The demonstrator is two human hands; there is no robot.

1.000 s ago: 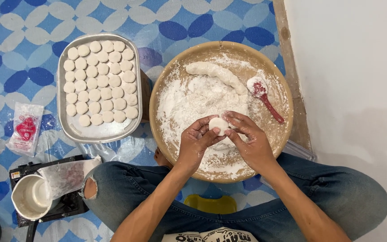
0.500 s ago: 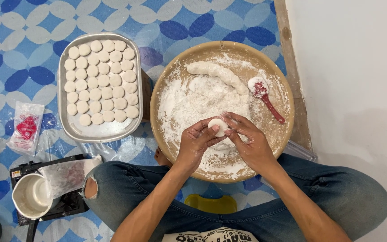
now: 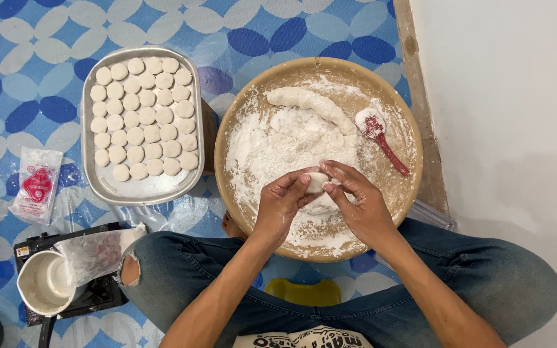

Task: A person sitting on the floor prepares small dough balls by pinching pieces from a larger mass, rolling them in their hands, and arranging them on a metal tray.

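The floor [image 3: 27, 38] was covered with a mat patterned in blue, pale blue and white leaf shapes, running up to a wooden strip [image 3: 420, 116] along a plain white wall [image 3: 510, 96] on the right. A person sat cross-legged in torn blue jeans [image 3: 182, 283], knees pressed up to the near rim of a round wooden tray [image 3: 240, 109] dusted thick with white flour.

Over the near middle of that tray both hands met. The left hand [image 3: 282, 206] and the right hand [image 3: 359, 206] had their fingertips pinched narrowly around a small dough piece [image 3: 317, 182], soft, pale and rounded; too much of it was hidden to tell which way its longer side ran. It was held just above the floured surface.

Toward the far edge of the tray lay a dough log [image 3: 311, 104], lumpy and curved, its long axis running from the far middle down toward the right edge. Just beside its right end lay a red spoon [image 3: 381, 138], bowl caked with flour, handle pointing toward the near right rim.

Left of the tray sat a rectangular metal pan [image 3: 143, 187] with rounded corners, filled with rows of flat round dough discs [image 3: 140, 119]. At the mat's near left corner stood a small white pot [image 3: 43, 283] on a black burner, a small plastic packet [image 3: 35, 183] beyond it
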